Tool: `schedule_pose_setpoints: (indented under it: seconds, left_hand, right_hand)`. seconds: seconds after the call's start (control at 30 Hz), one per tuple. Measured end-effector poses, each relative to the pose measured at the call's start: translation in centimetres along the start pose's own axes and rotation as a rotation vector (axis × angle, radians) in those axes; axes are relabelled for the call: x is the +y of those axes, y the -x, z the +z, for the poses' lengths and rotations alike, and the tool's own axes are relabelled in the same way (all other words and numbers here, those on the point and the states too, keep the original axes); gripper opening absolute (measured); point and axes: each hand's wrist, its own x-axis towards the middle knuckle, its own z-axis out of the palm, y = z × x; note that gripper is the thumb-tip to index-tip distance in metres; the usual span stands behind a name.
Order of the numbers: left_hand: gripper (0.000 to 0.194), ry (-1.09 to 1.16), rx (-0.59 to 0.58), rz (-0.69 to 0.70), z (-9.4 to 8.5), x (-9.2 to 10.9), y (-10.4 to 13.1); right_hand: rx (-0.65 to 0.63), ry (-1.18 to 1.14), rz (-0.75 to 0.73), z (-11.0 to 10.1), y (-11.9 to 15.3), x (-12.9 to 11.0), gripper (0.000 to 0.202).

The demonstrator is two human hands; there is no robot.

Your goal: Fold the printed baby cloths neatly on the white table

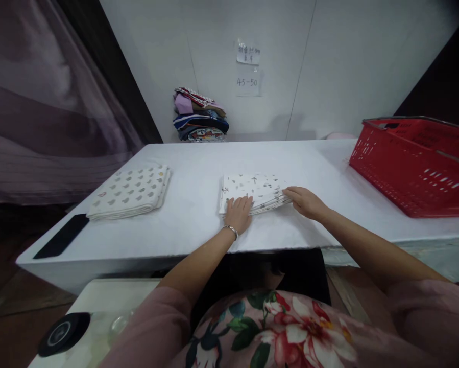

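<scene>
The red basket (pixel 409 176) (contents not discernible) stands right of the right grip (pixel 308 203), which pinches the folded cloth (pixel 248 185). This cloth lies on the worktop (pixel 198 230), partly under the outspread left grip (pixel 238 215).

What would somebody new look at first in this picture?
Probably the big red basket on the right side of the white table. Next might be the folded cloth with little dark patterns near the middle, with the left hand on its near edge and the right hand at its right end. The flowery top brightens the bottom.
</scene>
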Motion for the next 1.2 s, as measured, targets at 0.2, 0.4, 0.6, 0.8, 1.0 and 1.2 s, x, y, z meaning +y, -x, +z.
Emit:
schedule_pose_setpoints:
  seconds: [0.2, 0.4, 0.6, 0.8, 1.0, 1.2]
  left_hand:
    - [0.06, -0.061, -0.043, 0.026, 1.0, 0.5, -0.8]
    - [0.061, -0.048, -0.107, 0.045, 0.5, 0.0, -1.0]
    - [0.068, -0.048, -0.169, 0.018, -0.7, -0.3, -2.1]
    - [0.074, -0.032, -0.291, -0.088, -3.3, -0.3, -3.9]
    - [0.074, -0.032, -0.35, -0.101, -4.5, -0.4, -4.7]
    - [0.068, -0.043, -0.212, -0.016, -2.1, -0.3, -2.0]
  right_hand:
    - [0.003, 0.015, 0.004, 0.3, 0.9, -0.4, 0.054]
    - [-0.027, 0.025, 0.024, 1.1, 2.4, -1.3, 0.051]
    - [-0.033, 0.119, 0.128, 2.3, 2.9, -5.0, 0.058]
    - [-0.031, 0.198, 0.254, 3.5, 1.4, -6.3, 0.06]
    - [-0.023, 0.257, 0.255, 3.4, 0.3, -4.9, 0.057]
    - [-0.008, 0.24, 0.214, 1.2, -0.3, -3.5, 0.057]
